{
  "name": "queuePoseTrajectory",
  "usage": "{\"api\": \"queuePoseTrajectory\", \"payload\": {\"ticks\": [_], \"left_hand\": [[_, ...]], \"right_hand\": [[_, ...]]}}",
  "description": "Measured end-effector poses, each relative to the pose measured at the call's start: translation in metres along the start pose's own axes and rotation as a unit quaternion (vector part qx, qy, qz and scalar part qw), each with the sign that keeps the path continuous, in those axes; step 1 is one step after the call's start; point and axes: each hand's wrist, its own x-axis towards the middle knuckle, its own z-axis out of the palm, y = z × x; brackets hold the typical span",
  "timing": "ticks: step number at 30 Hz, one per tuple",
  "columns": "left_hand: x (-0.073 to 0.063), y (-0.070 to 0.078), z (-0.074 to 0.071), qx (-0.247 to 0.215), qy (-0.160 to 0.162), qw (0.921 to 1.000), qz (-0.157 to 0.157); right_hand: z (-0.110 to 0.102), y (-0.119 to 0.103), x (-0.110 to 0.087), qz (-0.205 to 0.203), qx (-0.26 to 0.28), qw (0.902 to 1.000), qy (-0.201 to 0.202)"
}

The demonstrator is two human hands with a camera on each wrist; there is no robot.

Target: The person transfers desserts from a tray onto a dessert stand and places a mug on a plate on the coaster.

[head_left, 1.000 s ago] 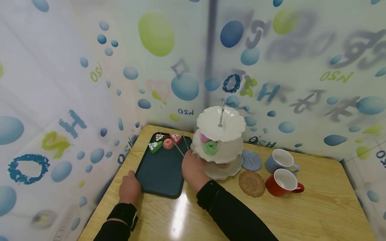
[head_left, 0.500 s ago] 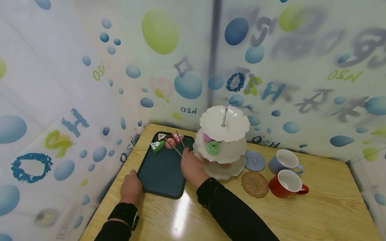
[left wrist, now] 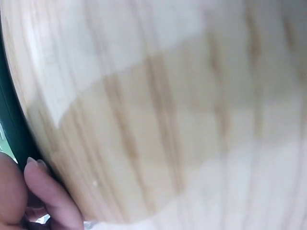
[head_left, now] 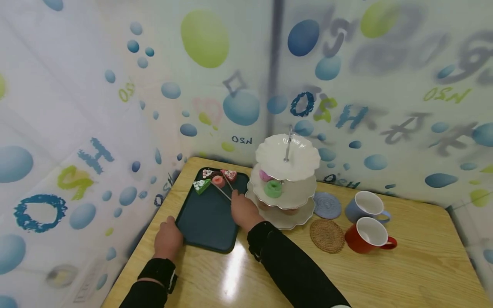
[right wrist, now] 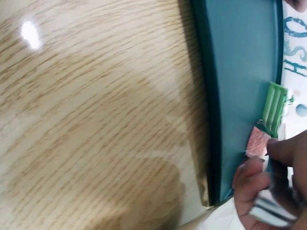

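On the dark green tray (head_left: 208,218), several small toy cakes lie at the far end: a green wedge (head_left: 201,185), a pink round cake (head_left: 218,181), a red wedge (head_left: 230,175) and a dark wedge with a white top (head_left: 209,173). My right hand (head_left: 245,211) holds metal tongs (head_left: 221,192). Their two arms reach to either side of the pink round cake; whether they touch it I cannot tell. At the tray's near left corner my left hand (head_left: 168,239) grips the rim, thumb and fingers (left wrist: 53,196) bent at the edge in the left wrist view.
Beside the tray stands a white three-tier stand (head_left: 286,158) bearing a green ring (head_left: 273,188) and a purple piece (head_left: 264,176). Further right are a blue coaster (head_left: 327,205), a woven coaster (head_left: 327,236), a blue mug (head_left: 367,206) and a red mug (head_left: 368,235).
The tongs' arms have drawn closer together, their right arm swinging left from beside the red wedge toward the pink round cake. My left hand stays at the tray's corner.
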Motion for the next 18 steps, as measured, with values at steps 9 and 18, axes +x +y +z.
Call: {"api": "queuePoseTrajectory", "payload": {"ticks": [9, 18], "left_hand": [[-0.002, 0.003, -0.001, -0.008, -0.004, 0.9998, 0.018], [-0.005, -0.001, -0.004, -0.009, -0.017, 0.9996, 0.021]], "right_hand": [[-0.003, 0.007, -0.021, -0.005, -0.019, 0.9998, 0.006], [-0.024, 0.005, -0.078, -0.023, -0.008, 0.9995, 0.019]]}}
